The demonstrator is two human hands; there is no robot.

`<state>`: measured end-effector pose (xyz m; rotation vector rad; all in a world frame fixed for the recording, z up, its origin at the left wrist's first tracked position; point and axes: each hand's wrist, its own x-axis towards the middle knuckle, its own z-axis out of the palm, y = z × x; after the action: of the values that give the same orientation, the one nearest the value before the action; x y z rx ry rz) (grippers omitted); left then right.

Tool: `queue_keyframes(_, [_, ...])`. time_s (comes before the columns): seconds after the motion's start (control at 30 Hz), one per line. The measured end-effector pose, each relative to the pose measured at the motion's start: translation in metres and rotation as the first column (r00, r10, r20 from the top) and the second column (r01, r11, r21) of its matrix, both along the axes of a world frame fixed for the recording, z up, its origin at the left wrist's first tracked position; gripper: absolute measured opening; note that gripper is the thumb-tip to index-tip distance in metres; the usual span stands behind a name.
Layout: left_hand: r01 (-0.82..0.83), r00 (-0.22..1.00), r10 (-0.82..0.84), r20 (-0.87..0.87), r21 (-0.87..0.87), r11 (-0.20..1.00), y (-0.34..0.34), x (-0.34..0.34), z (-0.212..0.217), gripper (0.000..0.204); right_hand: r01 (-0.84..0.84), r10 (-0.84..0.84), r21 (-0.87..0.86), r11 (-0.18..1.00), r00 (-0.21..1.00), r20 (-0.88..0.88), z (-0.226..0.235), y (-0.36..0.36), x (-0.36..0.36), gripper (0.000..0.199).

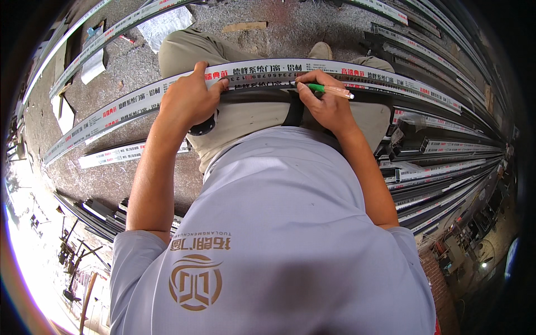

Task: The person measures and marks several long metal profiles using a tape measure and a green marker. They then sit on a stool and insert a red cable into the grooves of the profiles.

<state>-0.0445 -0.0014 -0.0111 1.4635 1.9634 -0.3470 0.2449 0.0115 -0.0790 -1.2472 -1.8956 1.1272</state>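
Observation:
A long metal profile wrapped in printed white film lies crosswise over my lap. My left hand grips it, index finger over the far edge and thumb on the near side. A narrow strip with measuring marks, apparently a tape measure blade, runs along the profile between my hands. Pinched in my right hand is a green and pale orange pen, its writing end at the profile's surface. Beneath my left wrist shows a dark rounded object, partly hidden; its kind I cannot make out.
Many film-wrapped profiles are stacked at the right, and more profiles lie at the far left. White paper sheets and a brown strip are on the speckled floor. A shorter wrapped piece lies left of my lap.

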Motion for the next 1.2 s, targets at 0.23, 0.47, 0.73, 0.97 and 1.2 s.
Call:
queue_keyframes(0.23, [-0.004, 1.0, 0.004, 0.002, 0.021, 1.0, -0.0009, 0.0007, 0.0, 0.067, -0.006, 0.005, -0.024, 1.0, 1.0, -0.029, -0.0008, -0.0005, 0.0014, 0.012])
queue_keyframes(0.47, [-0.002, 1.0, 0.002, 0.003, 0.009, 1.0, -0.0003, -0.0005, -0.0001, 0.067, -0.021, 0.021, 0.007, 1.0, 1.0, -0.014, -0.0032, -0.0001, 0.0018, 0.012])
queue_keyframes(0.73, [-0.001, 1.0, 0.001, 0.017, 0.003, 1.0, -0.0003, 0.0, 0.0013, 0.068, -0.024, 0.023, 0.025, 0.999, 1.0, 0.004, -0.0024, -0.0005, 0.0024, 0.012])
queue_keyframes(0.97, [-0.006, 1.0, 0.006, 0.003, 0.008, 1.0, -0.0006, 0.0007, 0.0, 0.068, -0.02, 0.02, -0.008, 1.0, 1.0, -0.019, -0.0014, -0.0012, 0.0036, 0.01])
queue_keyframes(1.2, [-0.004, 1.0, 0.004, 0.003, 0.014, 1.0, -0.0014, 0.0, -0.0017, 0.068, -0.024, 0.024, 0.004, 1.0, 0.999, -0.032, -0.0006, -0.0012, 0.0037, 0.009])
